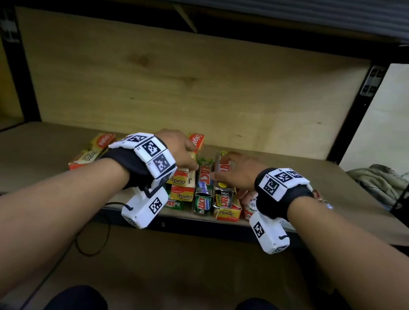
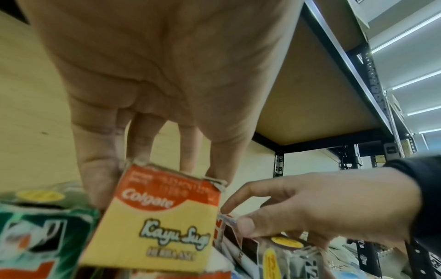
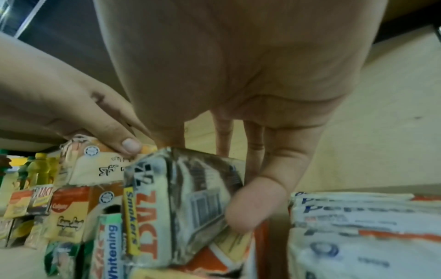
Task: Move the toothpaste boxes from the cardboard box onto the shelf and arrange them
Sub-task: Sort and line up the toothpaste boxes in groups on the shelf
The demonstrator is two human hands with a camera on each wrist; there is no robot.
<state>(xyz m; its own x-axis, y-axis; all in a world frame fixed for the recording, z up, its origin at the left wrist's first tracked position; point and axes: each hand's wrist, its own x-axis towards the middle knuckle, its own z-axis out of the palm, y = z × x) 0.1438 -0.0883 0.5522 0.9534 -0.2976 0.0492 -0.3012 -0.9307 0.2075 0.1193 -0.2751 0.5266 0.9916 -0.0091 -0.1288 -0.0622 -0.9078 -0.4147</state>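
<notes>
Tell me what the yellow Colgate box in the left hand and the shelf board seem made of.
Colgate box: thin printed card, slightly glossy; its top corners are frayed and torn. Shelf board: probably wood board or laminate, matt, with a pale grain-like surface and a dark front edge.

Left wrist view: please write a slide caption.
Left hand grips a Colgate box; right hand holds a neighbouring box.

Matt wood-grain shelf (image 1: 41,159) board; black metal uprights (image 1: 357,128); creased, worn printed cardboard toothpaste boxes (image 1: 223,199) at 6 o'clock.
</notes>
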